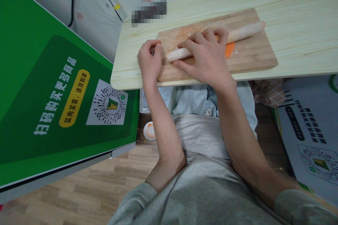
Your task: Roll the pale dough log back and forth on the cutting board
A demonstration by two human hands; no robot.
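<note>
A light wooden rolling pin point(246, 32), dusted with flour, lies slantwise across a wooden cutting board point(255, 54). My right hand point(207, 54) rests over the pin, its fingers bent across the far side and its thumb on the near side. Part of a flat orange piece of dough point(230, 50) shows beside that hand, under the pin; the rest is hidden. At the board's left edge, my left hand point(150, 59) is closed with curled fingers. A bit of orange shows at its fingertips, but what they hold, if anything, is hidden.
The board sits on a pale wooden table point(303, 35) against a wall. A blurred dark object point(149, 12) lies at the back left. A green panel point(23, 77) stands close on the left. Below are a white bowl point(150, 130) and a printed panel point(311, 112).
</note>
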